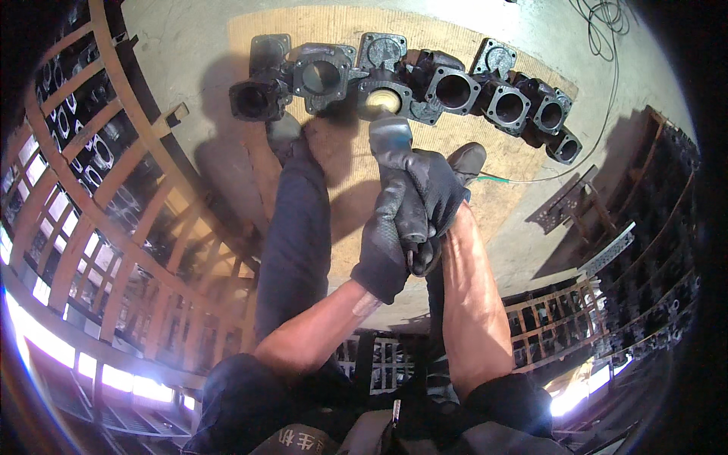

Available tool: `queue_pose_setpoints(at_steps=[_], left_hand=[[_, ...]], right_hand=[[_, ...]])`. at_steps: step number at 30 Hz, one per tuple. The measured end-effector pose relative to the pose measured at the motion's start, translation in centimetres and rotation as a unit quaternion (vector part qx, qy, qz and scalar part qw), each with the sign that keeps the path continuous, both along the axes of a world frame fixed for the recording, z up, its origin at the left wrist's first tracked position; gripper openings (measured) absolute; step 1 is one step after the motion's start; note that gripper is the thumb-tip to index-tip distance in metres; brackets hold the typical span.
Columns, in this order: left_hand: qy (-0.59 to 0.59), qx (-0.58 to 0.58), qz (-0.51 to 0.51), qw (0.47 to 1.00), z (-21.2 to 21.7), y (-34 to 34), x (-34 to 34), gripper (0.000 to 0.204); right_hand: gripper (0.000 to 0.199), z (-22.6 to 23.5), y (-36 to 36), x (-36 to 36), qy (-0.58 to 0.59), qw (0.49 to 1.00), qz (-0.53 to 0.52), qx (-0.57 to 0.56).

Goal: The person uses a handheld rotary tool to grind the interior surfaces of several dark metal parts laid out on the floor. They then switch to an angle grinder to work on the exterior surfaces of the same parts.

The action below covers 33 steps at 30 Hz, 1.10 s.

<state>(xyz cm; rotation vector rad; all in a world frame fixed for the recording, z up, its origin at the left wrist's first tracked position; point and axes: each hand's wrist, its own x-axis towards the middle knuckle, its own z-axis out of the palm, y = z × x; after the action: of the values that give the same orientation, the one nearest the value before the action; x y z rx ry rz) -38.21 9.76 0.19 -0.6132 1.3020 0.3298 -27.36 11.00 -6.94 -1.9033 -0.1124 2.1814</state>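
Both my hands, in black gloves, are wrapped round a dark power tool that looks like a hand-held grinder (390, 138). My left hand (385, 246) grips along its body, closed. Higher up, on the right side of the tool, my right hand (440, 186) is closed on it too. The tool's rounded grey head points away from me and meets the near edge of a black flanged metal casting (414, 108). A pale round patch (384, 100) shows in that casting's opening; I cannot tell whether it is a disc or the casting's inside.
More black castings stand in a row, among them one with a square flange (321, 78) and one with a round bore (507, 107). Beneath lies a ribbed cardboard sheet (349, 163). Brown metal racks (125, 227) curve along the left; a thin cable (607, 129) crosses the right floor.
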Motion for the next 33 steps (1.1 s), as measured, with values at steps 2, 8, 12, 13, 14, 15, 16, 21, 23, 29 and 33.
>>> queue_pose_setpoints(at_steps=[2, 8, 12, 13, 14, 15, 16, 21, 23, 29, 33], left_hand=[[-0.034, 0.042, -0.008, 0.998, 0.2, 0.0, -0.5, 0.035], [-0.036, 0.048, -0.029, 0.998, -1.5, 0.5, -1.0, 0.037], [0.044, -0.004, 0.038, 0.998, -2.8, 1.7, 0.1, 0.038], [0.017, 0.016, 0.036, 0.999, -2.8, 1.9, 0.0, 0.036], [-0.010, 0.034, 0.034, 0.999, -2.6, 2.0, -0.3, 0.034], [-0.020, 0.040, 0.031, 0.999, -2.8, 1.8, -0.6, 0.035], [-0.030, 0.046, 0.027, 0.998, -3.0, 1.7, -0.7, 0.035], [-0.013, 0.066, 0.023, 0.997, -2.9, 1.3, -1.2, 0.042], [-0.058, 0.046, 0.013, 0.997, -2.1, 0.8, -2.3, 0.042], [-0.092, 0.045, -0.002, 0.995, -1.0, 1.5, -2.6, 0.042], [-0.075, 0.009, 0.056, 0.996, -0.5, 2.0, -1.9, 0.039]], right_hand=[[0.047, -0.3, -0.2, -0.1, 0.000, 1.000, -0.015, -0.001], [0.042, -1.6, 0.4, -0.4, -0.027, 0.999, 0.035, 0.007], [0.042, -2.7, 0.1, -0.7, 0.032, 0.988, -0.138, -0.054], [0.043, -4.0, -0.9, -1.1, 0.058, 0.980, -0.185, -0.052], [0.044, -3.9, -0.7, -1.4, 0.082, 0.968, -0.233, -0.050], [0.044, -3.7, -0.5, -1.3, 0.100, 0.959, -0.257, -0.068], [0.045, -3.2, -0.3, -1.0, 0.118, 0.949, -0.280, -0.085], [0.046, -1.5, 0.2, -1.3, 0.112, 0.951, -0.271, -0.099], [0.045, -1.1, -0.3, -1.5, 0.112, 0.949, -0.276, -0.101], [0.039, -1.6, -0.9, -2.1, 0.096, 0.956, -0.267, -0.072], [0.038, -0.8, -0.8, -1.7, 0.077, 0.975, -0.211, -0.002]])
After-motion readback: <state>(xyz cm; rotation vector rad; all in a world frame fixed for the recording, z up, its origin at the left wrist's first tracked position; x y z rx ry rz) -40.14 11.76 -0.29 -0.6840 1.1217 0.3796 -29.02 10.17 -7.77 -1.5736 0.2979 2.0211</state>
